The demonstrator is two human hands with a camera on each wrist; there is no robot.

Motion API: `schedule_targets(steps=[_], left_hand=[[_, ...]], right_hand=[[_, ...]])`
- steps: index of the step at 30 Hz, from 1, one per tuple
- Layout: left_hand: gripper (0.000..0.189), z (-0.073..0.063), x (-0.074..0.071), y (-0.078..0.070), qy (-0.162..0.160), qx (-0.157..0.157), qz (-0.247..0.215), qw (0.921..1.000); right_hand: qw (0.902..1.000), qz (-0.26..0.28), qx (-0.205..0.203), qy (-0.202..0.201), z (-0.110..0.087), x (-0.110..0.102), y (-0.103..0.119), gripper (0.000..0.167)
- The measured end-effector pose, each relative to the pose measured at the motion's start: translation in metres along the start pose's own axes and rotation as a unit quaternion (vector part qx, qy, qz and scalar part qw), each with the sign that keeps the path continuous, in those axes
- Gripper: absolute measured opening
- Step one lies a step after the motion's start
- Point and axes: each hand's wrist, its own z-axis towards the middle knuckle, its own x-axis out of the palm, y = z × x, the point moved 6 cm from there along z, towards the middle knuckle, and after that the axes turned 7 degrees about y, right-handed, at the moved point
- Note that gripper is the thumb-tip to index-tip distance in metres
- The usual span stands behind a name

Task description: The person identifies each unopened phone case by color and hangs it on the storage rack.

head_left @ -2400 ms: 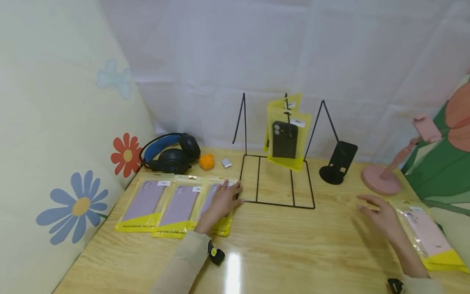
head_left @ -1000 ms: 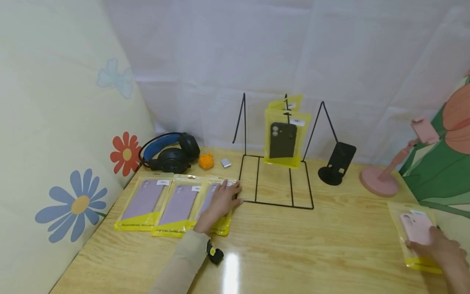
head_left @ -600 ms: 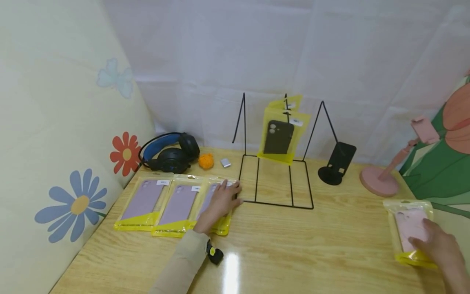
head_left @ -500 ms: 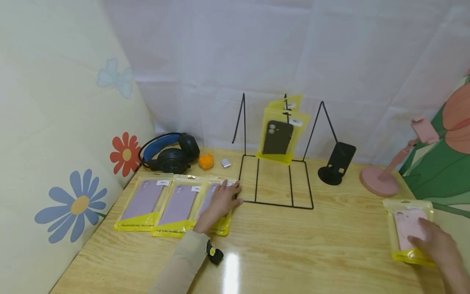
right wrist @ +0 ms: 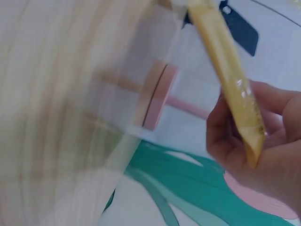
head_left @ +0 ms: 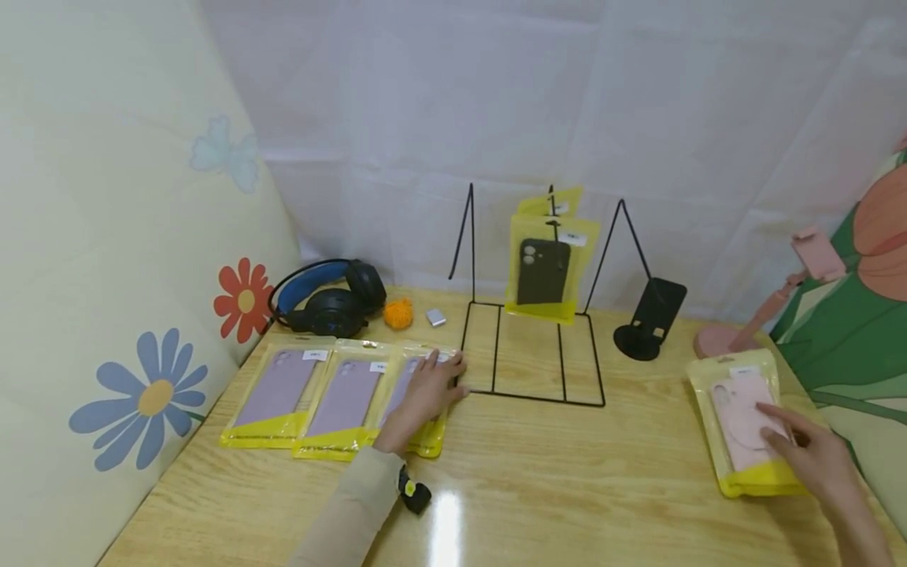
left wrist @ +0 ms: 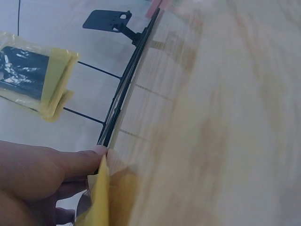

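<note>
My right hand (head_left: 815, 461) pinches a pink phone case in a clear and yellow bag (head_left: 740, 421) by its lower right side, tilted above the table. In the right wrist view this bag (right wrist: 230, 75) is seen edge-on between thumb and fingers. My left hand (head_left: 425, 390) lies over the rightmost of 3 bagged purple phone cases (head_left: 343, 398). Its thumb and fingertips grip the front left corner of a black wire display rack (head_left: 531, 400). In the left wrist view the thumb (left wrist: 80, 162) meets the rack's wire. Bagged black phone cases (head_left: 544, 272) hang on the rack's middle hook.
Headphones (head_left: 329, 299), an orange yarn ball (head_left: 398, 313) and a small silvery block (head_left: 435, 317) stand at the back left. A black phone stand (head_left: 648, 319) is right of the rack. Behind the right hand's bag stands a pink phone stand (head_left: 761, 315).
My right hand has reached the bagged pink case, taken hold of it, lifted it and carried it left toward the rack. My left hand stays put. The hanging bags sway slightly.
</note>
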Motion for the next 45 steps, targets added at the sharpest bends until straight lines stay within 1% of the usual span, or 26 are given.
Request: schedule_targets(steps=[2, 4, 6, 8, 13, 15, 17, 19, 20, 22, 26, 31, 33, 37, 39, 41, 45], left_hand=[[0.049, 0.0, 0.0, 0.0, -0.001, 0.0, 0.001, 1.0], [0.049, -0.001, 0.0, 0.0, -0.002, -0.001, 0.001, 1.0], [0.048, -0.001, 0.0, 0.0, -0.002, 0.0, 0.002, 1.0], [0.048, -0.001, 0.0, 0.0, -0.002, 0.0, 0.001, 1.0], [0.048, -0.001, 0.0, -0.001, -0.001, -0.003, -0.002, 1.0], [0.048, -0.001, -0.001, -0.001, -0.003, -0.002, -0.002, 1.0], [0.048, -0.001, 0.0, -0.001, -0.004, -0.001, -0.002, 1.0], [0.048, -0.001, 0.0, -0.001, -0.003, 0.001, 0.0, 1.0], [0.048, -0.001, 0.0, -0.001, -0.003, 0.002, -0.001, 1.0], [0.048, -0.001, 0.0, 0.0, -0.005, 0.002, -0.003, 1.0], [0.047, -0.002, -0.003, -0.001, -0.011, 0.004, -0.01, 0.9999], [0.047, -0.003, -0.003, -0.003, -0.009, 0.004, -0.014, 0.9998], [0.047, -0.003, -0.003, -0.003, -0.012, 0.005, -0.014, 0.9998], [0.046, -0.003, -0.004, -0.004, -0.017, 0.007, -0.014, 0.9997], [0.047, -0.003, -0.003, -0.003, -0.014, 0.006, -0.014, 0.9998], [0.047, -0.002, -0.002, -0.002, -0.011, 0.004, -0.015, 0.9998], [0.048, -0.002, -0.002, -0.001, -0.009, 0.002, -0.015, 0.9998]], right_hand=[[0.9992, 0.039, -0.004, -0.003, 0.0, 0.0, 0.006, 0.041], [0.9963, 0.085, -0.003, -0.007, 0.001, 0.0, 0.012, 0.04], [0.9906, 0.136, -0.011, -0.01, 0.0, 0.001, 0.02, 0.039], [0.9839, 0.176, -0.028, -0.014, 0.0, 0.002, 0.03, 0.039], [0.971, 0.225, -0.077, -0.026, -0.003, 0.003, 0.052, 0.041], [0.9583, 0.269, -0.095, -0.022, -0.003, 0.004, 0.058, 0.041], [0.9411, 0.32, -0.108, -0.017, -0.004, 0.004, 0.062, 0.041], [0.9211, 0.371, -0.118, -0.015, -0.005, 0.005, 0.066, 0.042], [0.912, 0.391, -0.123, -0.016, -0.005, 0.006, 0.069, 0.042], [0.8992, 0.416, -0.133, -0.023, -0.007, 0.005, 0.076, 0.043], [0.8808, 0.443, -0.164, -0.03, -0.007, 0.003, 0.093, 0.041], [0.868, 0.458, -0.19, -0.019, -0.009, 0.002, 0.108, 0.04], [0.8648, 0.46, -0.201, -0.013, -0.01, 0.002, 0.11, 0.04], [0.8511, 0.473, -0.228, -0.001, -0.013, 0.001, 0.112, 0.04], [0.8464, 0.476, -0.239, 0.005, -0.015, 0.0, 0.113, 0.041], [0.8454, 0.473, -0.247, 0.011, -0.017, -0.002, 0.115, 0.041], [0.8532, 0.453, -0.258, 0.013, -0.019, -0.007, 0.122, 0.04]])
